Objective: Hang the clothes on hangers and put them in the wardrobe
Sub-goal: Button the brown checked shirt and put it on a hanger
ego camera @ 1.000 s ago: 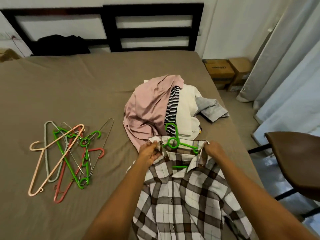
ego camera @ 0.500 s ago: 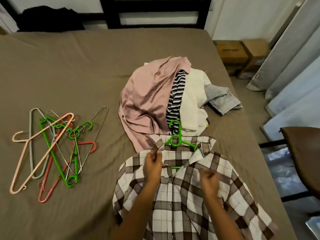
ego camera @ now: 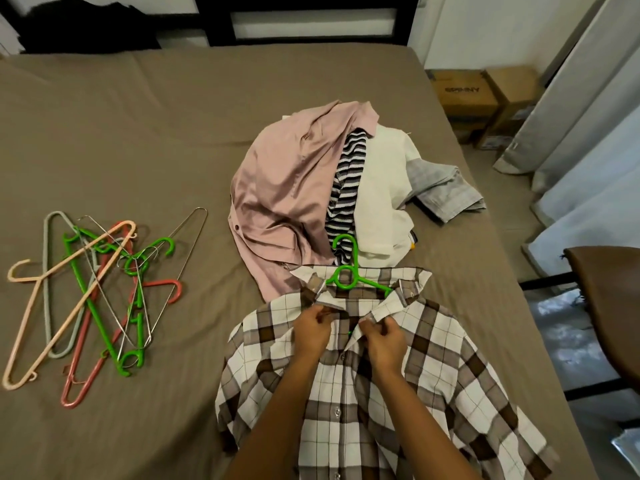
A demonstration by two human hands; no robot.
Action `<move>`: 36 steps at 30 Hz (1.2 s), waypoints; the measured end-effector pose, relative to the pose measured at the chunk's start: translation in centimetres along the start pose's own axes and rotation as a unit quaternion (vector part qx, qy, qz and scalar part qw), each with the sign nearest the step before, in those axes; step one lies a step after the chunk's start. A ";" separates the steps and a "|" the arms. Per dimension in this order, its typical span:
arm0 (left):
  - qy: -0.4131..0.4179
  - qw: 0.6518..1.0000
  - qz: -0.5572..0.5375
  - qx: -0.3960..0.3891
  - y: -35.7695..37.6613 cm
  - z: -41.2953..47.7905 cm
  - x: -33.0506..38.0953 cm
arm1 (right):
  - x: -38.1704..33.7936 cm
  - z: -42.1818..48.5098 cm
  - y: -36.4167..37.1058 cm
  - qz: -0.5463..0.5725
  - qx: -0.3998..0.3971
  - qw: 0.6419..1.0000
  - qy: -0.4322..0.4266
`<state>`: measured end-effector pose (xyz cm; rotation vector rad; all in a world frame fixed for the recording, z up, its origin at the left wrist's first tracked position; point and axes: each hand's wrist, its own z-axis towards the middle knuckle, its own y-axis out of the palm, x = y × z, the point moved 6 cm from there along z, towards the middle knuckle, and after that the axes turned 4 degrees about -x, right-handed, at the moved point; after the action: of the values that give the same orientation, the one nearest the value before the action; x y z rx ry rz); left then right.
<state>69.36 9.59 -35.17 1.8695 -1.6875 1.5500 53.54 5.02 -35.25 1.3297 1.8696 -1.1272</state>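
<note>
The plaid shirt (ego camera: 381, 393) lay on the bed (ego camera: 138, 116) over the green hanger (ego camera: 346, 271), left hand (ego camera: 313, 332) and right hand (ego camera: 384, 341) each pinching a front edge under the collar — limp, light cloth, probably best lifted by the stiff hook.

The checked shirt (ego camera: 433, 375) at lower centre is white with brown and grey squares; the hanger (ego camera: 354, 258) at its collar is bright green. Above lie a dusty pink shirt (ego camera: 287, 188), a black-and-white striped top (ego camera: 346, 178), a white garment (ego camera: 381, 202) and a pale grey one (ego camera: 446, 188). The bed sheet (ego camera: 138, 133) is plain taupe. The loose hangers (ego camera: 95, 308) at left are peach, grey, green, coral and silver.
</note>
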 end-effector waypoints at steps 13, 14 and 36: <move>-0.010 0.999 0.037 0.020 1.0 1.7 1.8 | -1.1 0.3 -1.2 0.060 -0.023 0.997 -0.046; -0.007 0.999 0.035 0.021 1.0 1.6 1.7 | -1.5 0.2 -1.3 0.049 -0.025 0.996 -0.066; 0.087 0.995 -0.035 -0.040 -1.2 -4.9 2.8 | -4.1 -2.8 -0.6 -0.093 -0.151 0.973 -0.145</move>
<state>67.10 11.71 -30.29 1.6823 -1.5676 1.5451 54.44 5.52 -30.41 0.7895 1.8812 -1.0150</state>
